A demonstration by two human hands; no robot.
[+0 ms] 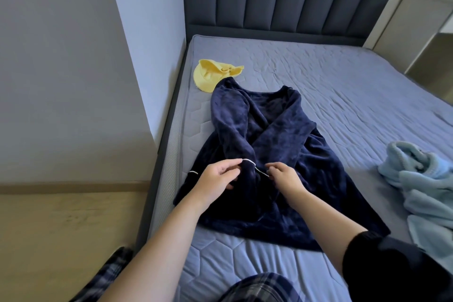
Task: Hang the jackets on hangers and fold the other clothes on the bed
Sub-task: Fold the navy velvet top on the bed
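On the mattress [318, 76] before you: navy fleece top [282, 142] flat, sleeves crossed. Your left hand [218, 175] and right hand [284, 174] each pinch its white-piped edge. Yellow cap [208, 76] touches one shoulder; light-blue fleece [426, 179] heaped right.

Navy robe [269, 154] with white piping, yellow cap [208, 76], pale-blue fleece [421, 179].
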